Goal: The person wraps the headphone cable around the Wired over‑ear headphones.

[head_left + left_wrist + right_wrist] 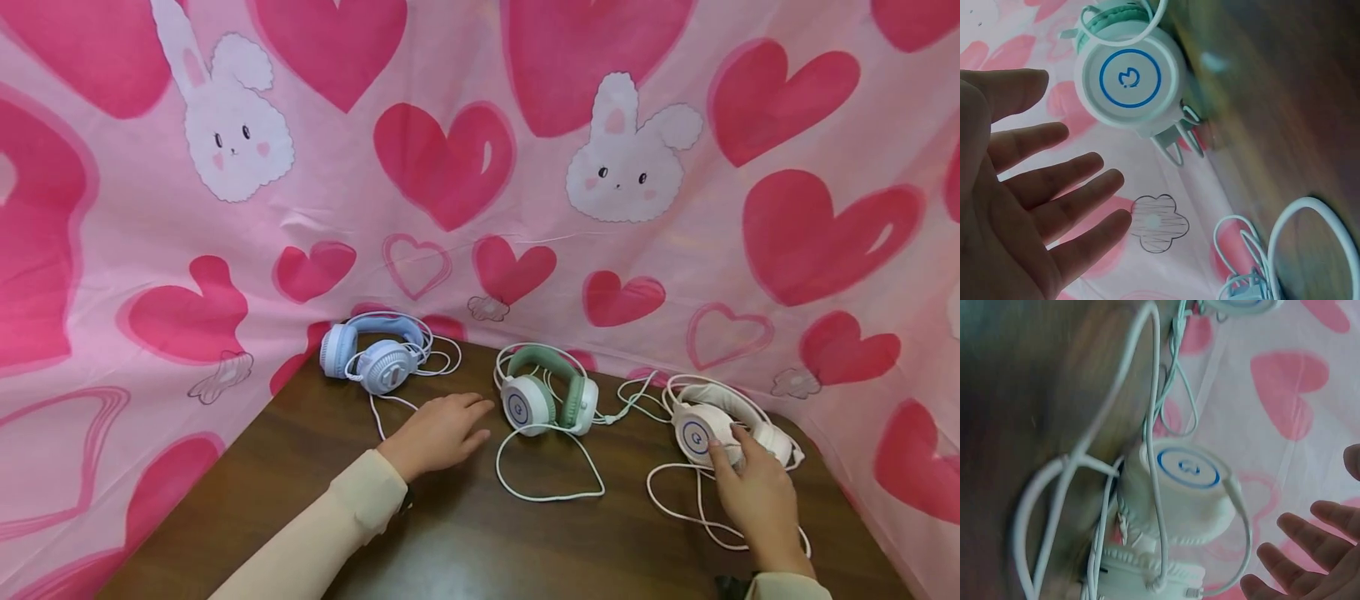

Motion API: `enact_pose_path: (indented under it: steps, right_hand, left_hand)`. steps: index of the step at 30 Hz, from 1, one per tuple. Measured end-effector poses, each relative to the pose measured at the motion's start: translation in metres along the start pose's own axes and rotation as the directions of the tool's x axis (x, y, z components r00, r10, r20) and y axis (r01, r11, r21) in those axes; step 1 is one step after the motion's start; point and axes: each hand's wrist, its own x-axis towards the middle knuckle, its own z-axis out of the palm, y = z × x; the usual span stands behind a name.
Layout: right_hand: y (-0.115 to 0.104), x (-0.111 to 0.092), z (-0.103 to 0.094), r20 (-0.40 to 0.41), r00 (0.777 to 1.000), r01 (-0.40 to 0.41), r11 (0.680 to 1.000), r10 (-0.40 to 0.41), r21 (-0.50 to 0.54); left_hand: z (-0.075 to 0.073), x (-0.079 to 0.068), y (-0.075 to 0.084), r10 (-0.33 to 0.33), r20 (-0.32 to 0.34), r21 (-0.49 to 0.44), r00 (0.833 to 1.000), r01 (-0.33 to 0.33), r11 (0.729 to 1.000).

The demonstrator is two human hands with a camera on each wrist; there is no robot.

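Observation:
White headphones with green cushions [527,404] stand at the back middle of the table. My left hand [438,437] hovers to their left, palm down, fingers spread and holding nothing. The left wrist view shows a gap between its fingers and the round ear cup [1129,78]. White headphones [696,433] with a blue ring on the cup stand at the right. In the head view my right hand [761,500] overlaps their front. Its relaxed fingers appear apart from the white ear cup [1179,487] in the right wrist view, with nothing between them.
Light blue headphones [386,367] sit at the back left of the brown wooden table [465,542]. A looped white cable [551,499] lies before the middle pair, and another cable [708,525] before the right pair. Pink heart-patterned cloth [442,275] hangs behind and along both sides.

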Motion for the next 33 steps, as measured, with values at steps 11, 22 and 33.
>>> enact_pose_path:
  steps: [11,22,33]
  right_hand:
    - [0.035,0.024,-0.009,-0.031,0.994,-0.105,0.994,0.105,0.007]
    - [0.068,0.044,-0.008,0.129,0.946,-0.310,0.945,0.297,0.101]
    - [0.089,0.057,-0.002,0.260,0.842,-0.513,0.851,0.473,0.112]
  left_hand:
    - [0.000,0.005,0.001,-0.023,0.029,-0.017,0.999,0.024,1.000]
    - [-0.002,0.003,-0.001,-0.024,0.021,-0.017,0.999,0.024,1.000]
    - [0.002,0.003,-0.004,-0.017,-0.004,-0.014,1.000,0.017,1.000]
